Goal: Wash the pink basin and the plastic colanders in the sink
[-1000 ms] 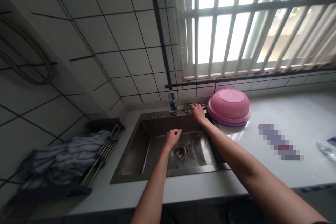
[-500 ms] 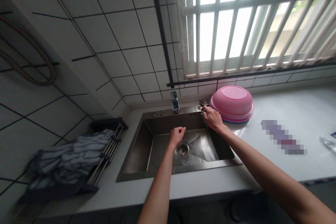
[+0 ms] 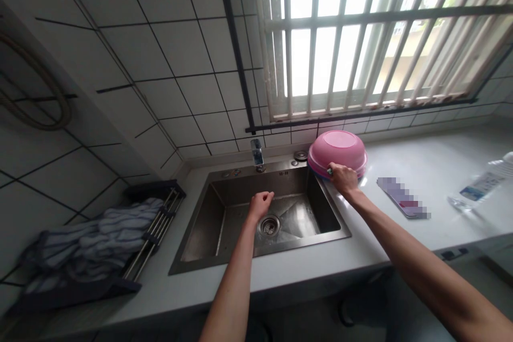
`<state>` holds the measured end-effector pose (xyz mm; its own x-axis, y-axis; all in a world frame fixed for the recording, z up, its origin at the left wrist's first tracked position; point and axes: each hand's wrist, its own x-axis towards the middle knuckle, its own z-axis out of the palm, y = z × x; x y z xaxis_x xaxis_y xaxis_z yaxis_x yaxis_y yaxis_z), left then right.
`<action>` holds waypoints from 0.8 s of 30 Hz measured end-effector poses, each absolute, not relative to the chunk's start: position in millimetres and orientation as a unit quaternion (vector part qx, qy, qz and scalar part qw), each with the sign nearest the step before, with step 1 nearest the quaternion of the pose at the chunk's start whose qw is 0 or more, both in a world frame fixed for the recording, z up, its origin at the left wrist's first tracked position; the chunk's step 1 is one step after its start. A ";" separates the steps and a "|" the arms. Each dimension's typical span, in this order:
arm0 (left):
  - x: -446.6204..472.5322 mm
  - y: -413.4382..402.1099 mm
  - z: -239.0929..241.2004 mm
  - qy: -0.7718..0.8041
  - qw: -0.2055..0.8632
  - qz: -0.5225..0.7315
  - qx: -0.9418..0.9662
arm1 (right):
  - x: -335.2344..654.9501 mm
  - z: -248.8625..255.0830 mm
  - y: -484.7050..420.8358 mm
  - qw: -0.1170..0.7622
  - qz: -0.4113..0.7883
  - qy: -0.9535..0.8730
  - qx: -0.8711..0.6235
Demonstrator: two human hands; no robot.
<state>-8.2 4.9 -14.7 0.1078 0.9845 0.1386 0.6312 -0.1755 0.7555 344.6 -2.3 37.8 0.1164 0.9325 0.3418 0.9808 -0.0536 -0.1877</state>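
Against the right hand sits a pink basin.

A home kitchen (tiled walls): steel sink, faucet, white counter.

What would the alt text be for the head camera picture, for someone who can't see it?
A person's right hand, closed on a small green thing, is at the rim of an upturned pink basin beside a steel sink; the left hand hovers fisted above the drain. A striped cloth lies on a rack to the left.
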 end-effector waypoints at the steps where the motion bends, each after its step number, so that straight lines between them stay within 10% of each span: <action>1: -8.4 4.9 -14.9 0.580 0.272 0.326 0.695 | 346.3 42.6 0.0 0.200 -0.069 -0.660 -0.721; 14: -12.9 5.4 -13.1 0.631 0.226 0.376 0.639 | 386.1 182.1 0.7 0.620 -0.186 -0.482 -0.590; 24: -27.9 3.8 2.2 0.687 0.141 0.481 0.526 | 316.5 142.5 -69.3 0.526 0.015 -0.624 -0.578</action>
<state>-27.9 3.8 2.2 -0.4072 0.8587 0.3113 0.5869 -0.0152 0.8095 316.5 -69.3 142.5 0.2218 0.7366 0.6389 0.7044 0.3320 -0.6274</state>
